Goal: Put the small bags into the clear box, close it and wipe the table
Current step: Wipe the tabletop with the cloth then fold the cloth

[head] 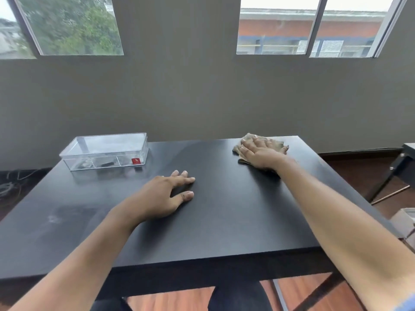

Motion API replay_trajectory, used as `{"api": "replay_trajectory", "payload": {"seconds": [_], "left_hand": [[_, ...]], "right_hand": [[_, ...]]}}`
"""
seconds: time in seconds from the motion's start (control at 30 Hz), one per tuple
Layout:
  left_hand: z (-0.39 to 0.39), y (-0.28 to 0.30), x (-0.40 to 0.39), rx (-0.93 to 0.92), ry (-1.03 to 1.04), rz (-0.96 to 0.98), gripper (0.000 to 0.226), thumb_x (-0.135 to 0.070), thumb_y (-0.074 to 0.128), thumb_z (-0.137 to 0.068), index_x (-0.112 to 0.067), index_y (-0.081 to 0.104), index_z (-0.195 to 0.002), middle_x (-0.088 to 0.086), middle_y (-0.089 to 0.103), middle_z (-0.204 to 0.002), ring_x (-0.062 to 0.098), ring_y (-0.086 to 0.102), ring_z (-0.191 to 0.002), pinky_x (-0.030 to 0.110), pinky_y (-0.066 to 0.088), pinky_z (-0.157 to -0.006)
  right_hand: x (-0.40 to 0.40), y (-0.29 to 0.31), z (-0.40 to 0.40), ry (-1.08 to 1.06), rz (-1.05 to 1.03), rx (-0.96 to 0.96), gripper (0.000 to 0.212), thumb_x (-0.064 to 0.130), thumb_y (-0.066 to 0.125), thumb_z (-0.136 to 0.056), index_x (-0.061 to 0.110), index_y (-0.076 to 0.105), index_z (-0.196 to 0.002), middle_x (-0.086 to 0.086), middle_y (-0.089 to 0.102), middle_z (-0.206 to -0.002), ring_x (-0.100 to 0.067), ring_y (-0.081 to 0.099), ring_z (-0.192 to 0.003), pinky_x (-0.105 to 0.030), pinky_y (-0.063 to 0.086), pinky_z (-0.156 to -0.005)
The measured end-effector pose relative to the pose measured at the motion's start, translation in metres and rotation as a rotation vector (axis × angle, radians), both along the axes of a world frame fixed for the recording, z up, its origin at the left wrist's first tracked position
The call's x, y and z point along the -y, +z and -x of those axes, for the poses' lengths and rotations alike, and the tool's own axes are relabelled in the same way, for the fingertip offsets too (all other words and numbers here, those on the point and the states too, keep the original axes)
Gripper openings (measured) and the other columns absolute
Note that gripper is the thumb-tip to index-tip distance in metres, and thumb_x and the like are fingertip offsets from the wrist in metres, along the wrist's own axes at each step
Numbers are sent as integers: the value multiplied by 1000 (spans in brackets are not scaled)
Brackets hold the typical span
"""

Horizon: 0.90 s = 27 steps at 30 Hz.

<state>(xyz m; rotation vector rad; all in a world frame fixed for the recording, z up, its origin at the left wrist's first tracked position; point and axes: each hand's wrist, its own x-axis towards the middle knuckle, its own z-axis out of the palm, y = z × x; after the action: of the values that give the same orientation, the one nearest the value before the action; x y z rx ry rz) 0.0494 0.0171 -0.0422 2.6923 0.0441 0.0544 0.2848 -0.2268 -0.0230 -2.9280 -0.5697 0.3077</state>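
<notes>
A dark table (224, 221) fills the lower half of the frame, set against a grey wall (202, 97) with windows (303, 28) at the upper left and upper right. At the upper left of the tabletop, near its far edge, a clear box (105, 151) is seen with its lid seated on top; a red label (135, 161) is stuck on its front wall toward the right end. Through the front wall, dark and pale small bags (105, 163) are made out on the floor of the box, though their number cannot be told.

The left hand (166, 196) is laid palm down near the middle of the table, fingers stretched forward and relaxed, with nothing grasped. It is placed well apart from the box.

At the upper right of the tabletop, close to the far edge, the right hand (260, 151) is pressed flat on a crumpled tan cloth (275, 143), fingers spread over it. The cloth is pinned against the surface under the palm, and its folds are visible beyond the fingertips and at the left of the hand.

A faint pale smudge (54, 218) is seen on the tabletop at the lower left. A wooden floor (170, 299) is visible beneath the table at the bottom of the frame.
</notes>
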Motion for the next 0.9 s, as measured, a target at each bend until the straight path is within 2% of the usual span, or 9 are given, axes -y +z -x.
{"api": "replay_trajectory", "payload": {"seconds": [0.2,0.27,0.33,0.4,0.5,0.63,0.73,0.83,0.9], "left_hand": [[26,3,3,25,-8,55,51,-45,51,-101,-36,43,-151,-16,32,-161,-8,17,-148,25,16,-123],[46,3,-5,65,27,98,51,-46,52,-101,-34,45,-150,-18,48,-151,-19,34,-133,8,25,-109],[67,1,-19,118,80,95,51,-46,53,-100,-33,47,-148,-19,56,-142,-16,47,-122,-1,27,-98],[85,-3,-34,151,93,43,51,-46,55,-99,-31,49,-147,-19,51,-148,-11,41,-134,2,23,-104],[105,-7,-58,187,102,7,47,-47,58,-97,-33,55,-141,-19,47,-151,-12,30,-142,5,18,-111],[137,-6,-90,212,230,8,45,-49,58,-95,-36,57,-138,-22,51,-146,-9,31,-143,23,28,-116],[170,-6,-121,237,371,11,40,-46,60,-95,-35,61,-134,-18,58,-141,-2,40,-141,32,36,-116],[201,-6,-147,309,543,65,31,-39,61,-97,-35,66,-128,-14,68,-130,5,58,-125,25,42,-104],[210,-5,-154,387,613,220,28,-36,58,-100,-36,67,-126,-16,71,-121,3,64,-114,23,44,-98]], "right_hand": [[40,-20,146,346,-58,36,57,78,6,-94,70,-4,-149,31,-18,-165,-2,-22,-154,-56,-18,-122],[74,-19,188,368,-67,60,68,83,2,-85,67,-10,-150,39,-19,-160,11,-27,-148,-45,-19,-125],[98,-11,200,321,-75,22,74,86,5,-80,65,-11,-150,42,-18,-156,20,-27,-143,-33,-18,-125],[99,-7,189,304,-34,-10,73,88,5,-79,67,-8,-148,46,-18,-155,21,-27,-142,-30,-17,-125],[64,-9,144,274,-9,-2,69,88,4,-83,68,-1,-149,44,-15,-159,12,-19,-150,-43,-12,-127],[-18,-16,96,153,-11,54,66,73,15,-98,52,3,-159,26,-8,-170,-7,-10,-158,-59,-14,-123],[-76,-22,117,221,8,41,66,71,12,-99,49,0,-161,18,-13,-171,-16,-14,-159,-64,-17,-120],[-114,-24,172,301,-26,43,67,68,11,-100,45,-2,-162,11,-14,-172,-21,-15,-159,-67,-15,-119],[-134,-26,217,314,-51,62,68,66,12,-101,41,-2,-163,6,-12,-173,-24,-14,-159,-67,-13,-120]]}}
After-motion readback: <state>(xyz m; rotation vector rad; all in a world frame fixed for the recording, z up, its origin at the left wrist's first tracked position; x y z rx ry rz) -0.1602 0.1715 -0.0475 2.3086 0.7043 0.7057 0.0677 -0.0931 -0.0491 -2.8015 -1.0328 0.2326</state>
